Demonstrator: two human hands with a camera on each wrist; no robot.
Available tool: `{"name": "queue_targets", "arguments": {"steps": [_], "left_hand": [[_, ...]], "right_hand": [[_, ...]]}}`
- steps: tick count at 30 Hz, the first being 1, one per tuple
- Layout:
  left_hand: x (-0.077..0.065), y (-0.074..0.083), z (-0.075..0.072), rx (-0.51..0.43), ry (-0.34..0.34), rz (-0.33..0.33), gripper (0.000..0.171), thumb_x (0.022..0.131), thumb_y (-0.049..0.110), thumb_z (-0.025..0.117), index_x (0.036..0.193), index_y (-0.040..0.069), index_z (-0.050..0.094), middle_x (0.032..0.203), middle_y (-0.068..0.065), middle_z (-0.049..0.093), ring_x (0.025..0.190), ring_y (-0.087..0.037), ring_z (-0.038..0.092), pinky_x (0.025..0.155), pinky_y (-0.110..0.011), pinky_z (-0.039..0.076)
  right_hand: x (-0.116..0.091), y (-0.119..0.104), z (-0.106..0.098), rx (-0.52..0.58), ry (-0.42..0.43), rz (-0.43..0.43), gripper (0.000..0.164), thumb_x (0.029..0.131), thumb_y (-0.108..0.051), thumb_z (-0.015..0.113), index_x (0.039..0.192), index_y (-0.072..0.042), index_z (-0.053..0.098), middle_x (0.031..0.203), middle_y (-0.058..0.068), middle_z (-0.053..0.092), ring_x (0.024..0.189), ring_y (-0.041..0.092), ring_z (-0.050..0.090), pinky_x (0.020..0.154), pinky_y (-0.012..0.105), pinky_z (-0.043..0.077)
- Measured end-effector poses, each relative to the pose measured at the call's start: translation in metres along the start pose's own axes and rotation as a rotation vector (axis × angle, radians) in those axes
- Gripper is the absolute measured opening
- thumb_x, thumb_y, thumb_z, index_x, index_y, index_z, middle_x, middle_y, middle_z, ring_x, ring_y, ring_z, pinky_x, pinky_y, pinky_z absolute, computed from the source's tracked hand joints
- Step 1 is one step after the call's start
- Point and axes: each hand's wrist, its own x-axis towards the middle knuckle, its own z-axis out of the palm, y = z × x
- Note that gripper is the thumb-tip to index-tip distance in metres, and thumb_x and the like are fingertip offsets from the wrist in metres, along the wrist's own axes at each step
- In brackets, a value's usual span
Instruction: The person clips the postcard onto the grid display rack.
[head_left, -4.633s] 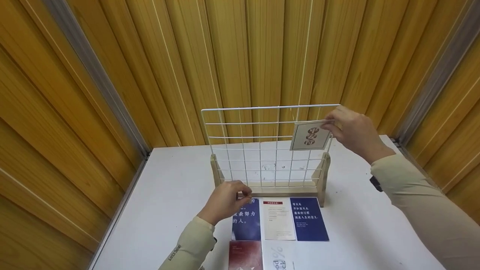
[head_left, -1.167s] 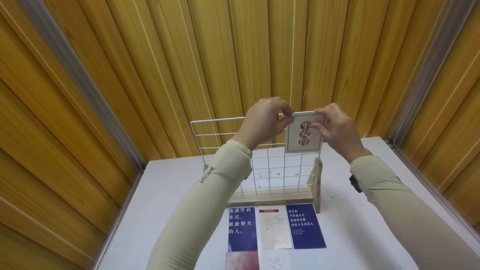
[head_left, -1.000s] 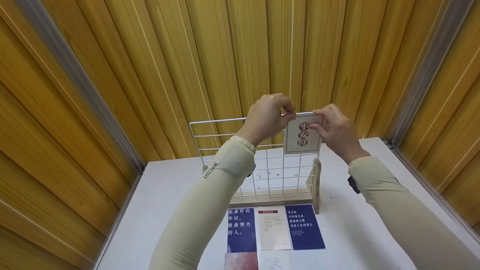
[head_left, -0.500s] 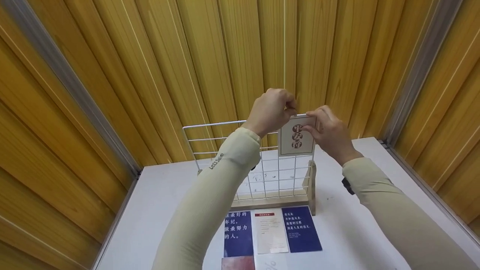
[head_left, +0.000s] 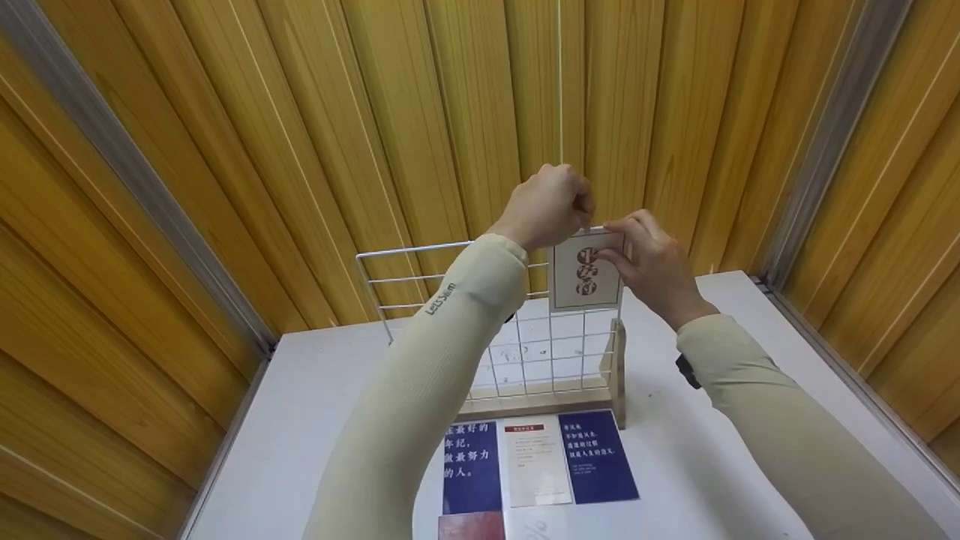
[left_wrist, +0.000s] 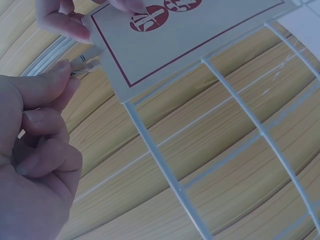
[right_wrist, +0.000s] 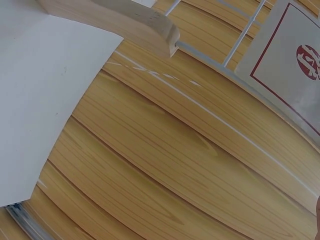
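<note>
While right hand (head_left: 658, 262) pinches card (head_left: 587, 276) against grid (left_wrist: 261, 132) | left hand (head_left: 545, 206), fingers curled, pinches clip (left_wrist: 84, 63)

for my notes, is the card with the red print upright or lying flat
Upright: the card stands against the wire grid, its top edge at the grid's top bar, the right hand pinching its upper corner.

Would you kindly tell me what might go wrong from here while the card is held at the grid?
The small clip, pinched in the left hand, may slip. The card could tilt or drop if the right hand lets go before the clip grips. The grid's thin wires may give it little to bear on.
</note>
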Motion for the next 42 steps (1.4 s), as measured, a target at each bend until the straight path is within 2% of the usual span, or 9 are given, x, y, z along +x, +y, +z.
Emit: {"name": "queue_targets", "arguments": {"steps": [6,13,20,26,37,42], "left_hand": [[0.0034,-0.0011,0.0001,0.014,-0.042,-0.007,0.019,0.088,-0.003,0.06,0.079,0.012,0.068,0.081,0.001,0.063,0.074,-0.011,0.057,0.063,-0.024,0.045],[0.0041,-0.0049,0.0008,-0.025,-0.069,-0.014,0.015,0.088,-0.003,0.064,0.084,0.009,0.072,0.084,0.0,0.067,0.076,-0.012,0.059,0.065,-0.024,0.048],[0.0035,-0.0039,0.0024,-0.034,-0.073,-0.006,0.017,0.088,-0.004,0.062,0.083,0.009,0.072,0.083,0.0,0.066,0.076,-0.012,0.059,0.064,-0.024,0.047],[0.0034,-0.005,0.0037,-0.034,-0.056,-0.007,0.018,0.089,-0.003,0.061,0.08,0.011,0.069,0.082,0.001,0.065,0.075,-0.012,0.058,0.063,-0.024,0.045],[0.007,-0.0035,0.0082,-0.04,-0.038,0.004,0.02,0.089,-0.005,0.059,0.079,0.01,0.068,0.081,0.001,0.063,0.075,-0.011,0.057,0.063,-0.023,0.045],[0.0087,-0.0004,0.0084,-0.013,-0.043,0.001,0.021,0.088,-0.005,0.059,0.078,0.011,0.068,0.077,0.001,0.062,0.072,-0.011,0.057,0.061,-0.023,0.045]], "right_hand": [[-0.0007,-0.0015,0.0021,0.011,-0.012,0.019,0.034,0.085,-0.006,0.078,0.114,-0.005,0.061,0.099,0.011,0.056,0.076,0.02,0.061,0.065,0.036,0.054],[-0.0014,-0.0024,0.0027,0.018,-0.027,0.039,0.033,0.087,-0.006,0.076,0.116,-0.006,0.06,0.101,0.011,0.055,0.08,0.021,0.06,0.068,0.036,0.055],[-0.0055,-0.0032,0.0031,0.028,-0.024,0.07,0.036,0.086,-0.005,0.077,0.118,-0.006,0.06,0.102,0.011,0.055,0.084,0.023,0.062,0.07,0.039,0.056],[-0.0049,-0.0039,0.0039,0.02,-0.011,0.068,0.036,0.086,-0.004,0.076,0.119,-0.006,0.06,0.103,0.012,0.055,0.076,0.02,0.056,0.063,0.035,0.051],[-0.004,-0.004,0.0038,0.043,-0.007,0.094,0.036,0.086,-0.003,0.076,0.118,-0.004,0.06,0.102,0.012,0.054,0.084,0.024,0.06,0.07,0.039,0.053],[-0.0039,-0.003,0.0042,0.028,-0.02,0.094,0.037,0.086,-0.004,0.076,0.119,-0.006,0.059,0.103,0.013,0.054,0.079,0.024,0.058,0.067,0.038,0.052]]}}
